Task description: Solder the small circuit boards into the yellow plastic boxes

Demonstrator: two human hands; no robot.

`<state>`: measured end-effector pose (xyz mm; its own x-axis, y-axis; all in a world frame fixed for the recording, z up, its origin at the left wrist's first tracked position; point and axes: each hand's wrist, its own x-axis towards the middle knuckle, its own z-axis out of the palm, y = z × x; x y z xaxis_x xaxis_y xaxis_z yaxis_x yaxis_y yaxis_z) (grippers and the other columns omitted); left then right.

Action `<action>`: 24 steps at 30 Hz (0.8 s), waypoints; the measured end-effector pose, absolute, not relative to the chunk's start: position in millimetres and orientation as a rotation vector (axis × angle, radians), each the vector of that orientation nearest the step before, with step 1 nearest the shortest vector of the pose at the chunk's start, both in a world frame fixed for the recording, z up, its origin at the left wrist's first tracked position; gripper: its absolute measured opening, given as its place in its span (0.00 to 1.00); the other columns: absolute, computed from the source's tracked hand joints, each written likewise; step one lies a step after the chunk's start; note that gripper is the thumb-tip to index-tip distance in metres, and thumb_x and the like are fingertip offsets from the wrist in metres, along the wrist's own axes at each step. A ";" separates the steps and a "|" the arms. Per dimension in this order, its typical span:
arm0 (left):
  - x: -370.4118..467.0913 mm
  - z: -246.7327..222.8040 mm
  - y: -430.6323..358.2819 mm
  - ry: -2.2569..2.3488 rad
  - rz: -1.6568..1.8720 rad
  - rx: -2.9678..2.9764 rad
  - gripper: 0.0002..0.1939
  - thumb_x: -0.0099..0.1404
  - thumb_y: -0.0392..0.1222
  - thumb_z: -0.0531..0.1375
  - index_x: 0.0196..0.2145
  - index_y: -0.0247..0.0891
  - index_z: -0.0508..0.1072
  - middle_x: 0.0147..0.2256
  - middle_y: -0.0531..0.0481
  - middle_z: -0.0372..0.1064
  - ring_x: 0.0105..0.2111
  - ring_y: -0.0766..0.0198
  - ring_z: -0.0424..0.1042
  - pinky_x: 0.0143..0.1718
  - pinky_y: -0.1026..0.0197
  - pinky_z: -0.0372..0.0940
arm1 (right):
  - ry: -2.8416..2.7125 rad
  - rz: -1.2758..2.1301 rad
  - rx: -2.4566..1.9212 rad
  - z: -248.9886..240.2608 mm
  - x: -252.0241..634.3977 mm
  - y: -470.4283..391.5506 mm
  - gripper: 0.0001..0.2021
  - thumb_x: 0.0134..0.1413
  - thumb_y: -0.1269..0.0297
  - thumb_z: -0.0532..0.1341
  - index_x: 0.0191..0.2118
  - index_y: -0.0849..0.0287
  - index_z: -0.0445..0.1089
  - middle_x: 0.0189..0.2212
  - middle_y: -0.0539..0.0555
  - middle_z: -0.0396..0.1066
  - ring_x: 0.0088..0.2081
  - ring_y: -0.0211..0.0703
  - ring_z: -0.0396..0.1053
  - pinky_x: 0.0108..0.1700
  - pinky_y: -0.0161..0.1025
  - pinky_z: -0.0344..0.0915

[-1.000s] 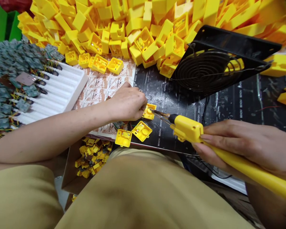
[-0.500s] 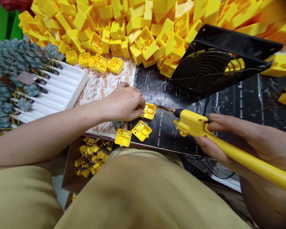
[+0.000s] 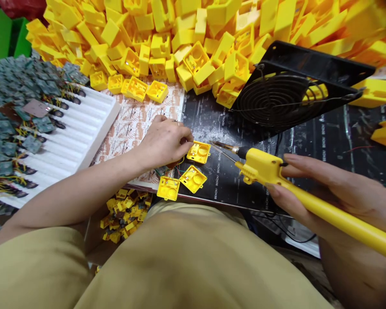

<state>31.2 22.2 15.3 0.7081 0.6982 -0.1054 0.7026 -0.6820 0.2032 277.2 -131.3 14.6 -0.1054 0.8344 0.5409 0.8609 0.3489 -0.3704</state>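
Note:
My right hand point(image 3: 344, 184) grips a yellow trigger-type soldering iron point(image 3: 266, 165). Its metal tip and a thin feed tube point left, ending just right of a yellow plastic case half point(image 3: 198, 152) on the bench. My left hand point(image 3: 167, 139) is at that case's left edge, thumb and forefinger pinched together; what they hold is hidden. Under the left palm, part of a circuit board point(image 3: 175, 164) with thin wires shows. Two more open case halves, one point(image 3: 193, 179) tilted and another point(image 3: 168, 188) at the bench's front edge, lie nearer to me.
A black fan point(image 3: 276, 101) with a wire guard stands behind the iron. Yellow cases point(image 3: 161, 45) are heaped along the back. At left, a white foam tray point(image 3: 93, 116) bears many wired circuit boards point(image 3: 19, 94). A box of yellow parts point(image 3: 125, 214) sits below the bench edge.
My left hand has shifted slightly left and up, uncovering more of the case half and the board beneath. The soldering iron stays almost where it was.

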 end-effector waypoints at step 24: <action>66.7 36.6 24.2 1.031 -0.574 2.891 0.07 0.57 0.38 0.56 0.26 0.36 0.73 0.26 0.47 0.71 0.34 0.57 0.70 0.43 0.51 0.59 | -2.167 0.056 -1.132 19.3 255.6 -114.3 0.06 0.56 0.69 0.65 0.33 0.56 0.66 0.26 0.48 0.73 0.25 0.33 0.72 0.29 0.29 0.72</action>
<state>66.7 24.2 36.6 0.7143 0.6078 -0.3468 0.6148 -0.7818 -0.1039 255.6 -114.3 19.3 -0.3884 0.7396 0.5497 0.7104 0.6203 -0.3325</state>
